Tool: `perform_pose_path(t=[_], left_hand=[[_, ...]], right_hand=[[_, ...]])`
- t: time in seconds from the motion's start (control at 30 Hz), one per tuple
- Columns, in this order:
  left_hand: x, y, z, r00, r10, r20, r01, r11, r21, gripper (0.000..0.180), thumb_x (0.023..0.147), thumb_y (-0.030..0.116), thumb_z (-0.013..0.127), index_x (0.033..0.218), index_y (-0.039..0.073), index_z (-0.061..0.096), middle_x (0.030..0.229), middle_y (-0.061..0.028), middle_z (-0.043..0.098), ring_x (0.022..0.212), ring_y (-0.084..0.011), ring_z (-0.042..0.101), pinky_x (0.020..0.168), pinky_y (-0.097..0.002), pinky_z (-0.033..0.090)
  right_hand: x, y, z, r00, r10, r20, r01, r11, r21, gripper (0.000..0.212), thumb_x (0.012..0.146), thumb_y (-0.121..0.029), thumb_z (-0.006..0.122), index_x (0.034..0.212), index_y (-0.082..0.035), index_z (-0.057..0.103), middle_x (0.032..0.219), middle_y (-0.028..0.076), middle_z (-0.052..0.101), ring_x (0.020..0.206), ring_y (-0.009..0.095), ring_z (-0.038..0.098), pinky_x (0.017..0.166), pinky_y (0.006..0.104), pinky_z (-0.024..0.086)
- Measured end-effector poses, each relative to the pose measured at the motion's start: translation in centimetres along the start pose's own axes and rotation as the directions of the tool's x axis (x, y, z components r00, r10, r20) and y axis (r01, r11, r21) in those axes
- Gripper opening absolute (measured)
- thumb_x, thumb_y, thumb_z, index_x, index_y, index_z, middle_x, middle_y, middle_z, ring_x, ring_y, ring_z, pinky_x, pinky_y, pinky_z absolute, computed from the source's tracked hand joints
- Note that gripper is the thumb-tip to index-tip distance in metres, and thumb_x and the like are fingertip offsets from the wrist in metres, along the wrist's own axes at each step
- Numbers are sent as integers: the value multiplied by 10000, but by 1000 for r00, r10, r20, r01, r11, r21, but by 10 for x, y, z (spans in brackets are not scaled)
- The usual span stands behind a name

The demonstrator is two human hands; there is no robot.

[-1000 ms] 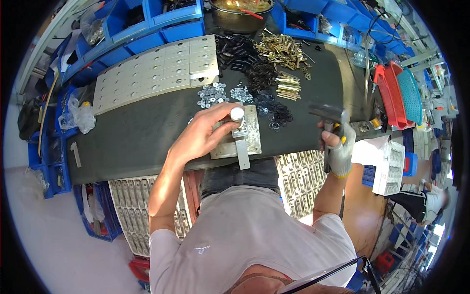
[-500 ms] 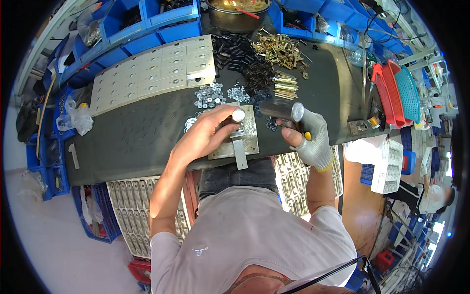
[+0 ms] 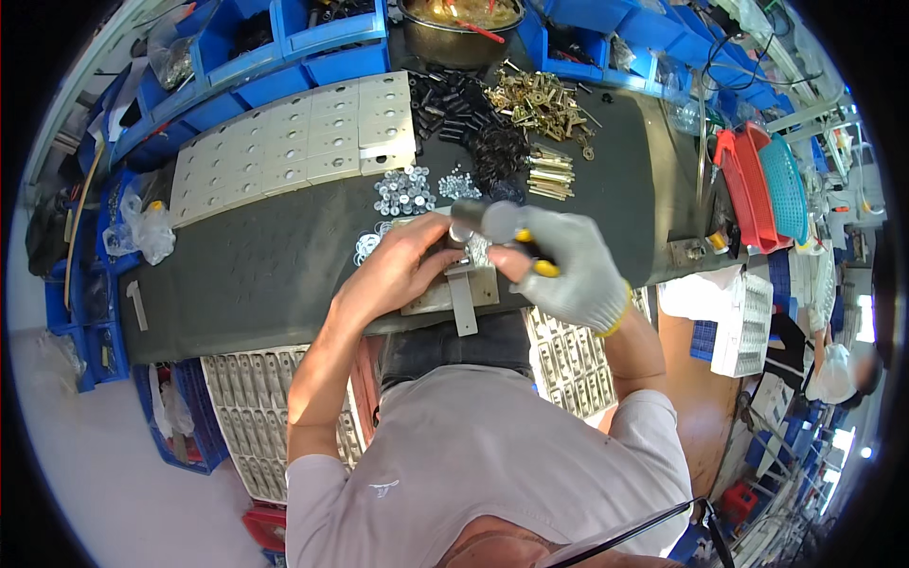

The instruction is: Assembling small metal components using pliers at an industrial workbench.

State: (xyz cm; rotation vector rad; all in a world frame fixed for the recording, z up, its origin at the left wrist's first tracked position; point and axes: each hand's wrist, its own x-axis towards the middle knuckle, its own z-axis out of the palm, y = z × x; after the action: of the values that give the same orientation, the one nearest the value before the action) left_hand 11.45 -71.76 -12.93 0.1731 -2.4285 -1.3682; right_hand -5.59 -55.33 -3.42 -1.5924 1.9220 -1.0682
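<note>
My left hand (image 3: 390, 272) closes thumb and fingers round a short metal punch (image 3: 459, 237), upright over a flat steel plate (image 3: 431, 301). A narrow metal strip (image 3: 463, 305) sticks out from under the punch toward my body. In a white knit glove, my right hand (image 3: 571, 267) grips a hammer (image 3: 499, 223) by its handle, with yellow and black showing. The blurred hammer head is right at the punch top and partly covers it; whether they touch I cannot tell. Just beyond my left hand lie grey round washers (image 3: 404, 191) and small shiny parts (image 3: 459, 184).
Pale drilled plates (image 3: 294, 142) stand in rows at the back left. Black parts (image 3: 445, 104), brass-coloured parts (image 3: 544, 102) and gold pins (image 3: 551, 172) are heaped at the back. Blue bins (image 3: 341, 62) line the far edge; a red basket (image 3: 753, 189) stands at right.
My right hand has swung the hammer left, from beside the plate to the top of the punch. My left hand keeps its hold on the punch.
</note>
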Motion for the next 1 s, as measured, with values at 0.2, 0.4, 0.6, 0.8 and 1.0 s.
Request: perform_pose_path(t=[0.2, 0.4, 0.6, 0.8, 1.0], left_hand=[[1, 3, 2, 999, 23, -37, -23, 1000, 4, 283, 898, 45, 706, 1162, -27, 634, 1079, -192, 670, 986, -409, 642, 844, -452, 512], [-8, -1, 1, 996, 65, -63, -66, 998, -18, 384, 875, -18, 708, 1249, 15, 629, 1142, -172, 678, 1048, -383, 659, 900, -433, 532], [-39, 12, 16, 906, -143, -398, -27, 919, -393, 296, 959, 37, 712, 1244, 1, 643, 1145, -68, 696, 1094, -160, 643, 968, -348, 513], [-117, -3, -35, 655, -549, -520, 531, 823, -201, 237, 901, 113, 788, 1063, -31, 692, 838, -44, 700, 782, -103, 629, 710, -316, 538], [-137, -36, 2, 503, -613, -610, 804, 591, 69, 327, 785, 253, 856, 886, 16, 655, 692, -84, 631, 615, -211, 600, 626, -342, 503]], right_hand=[[-31, -19, -1, 941, 37, -335, 103, 915, 390, 221, 870, -144, 771, 1037, -5, 729, 760, 49, 695, 669, 176, 681, 621, 331, 542], [-11, 6, 13, 998, 47, 33, -48, 998, 32, 254, 897, -240, 772, 911, -16, 652, 703, 81, 608, 620, 208, 601, 591, 371, 475], [-46, 47, 3, 863, 416, -288, -328, 893, 308, 283, 934, -251, 756, 943, 4, 633, 734, -33, 536, 642, 79, 487, 572, 279, 417], [-77, 163, -11, 788, 370, -492, -445, 895, -41, 347, 935, -260, 740, 977, 60, 613, 803, 94, 619, 743, 160, 567, 696, 318, 465], [-94, 196, -26, 705, 466, -535, -669, 688, -282, 345, 890, -254, 759, 1076, 15, 651, 905, 197, 697, 828, 333, 693, 768, 395, 521]])
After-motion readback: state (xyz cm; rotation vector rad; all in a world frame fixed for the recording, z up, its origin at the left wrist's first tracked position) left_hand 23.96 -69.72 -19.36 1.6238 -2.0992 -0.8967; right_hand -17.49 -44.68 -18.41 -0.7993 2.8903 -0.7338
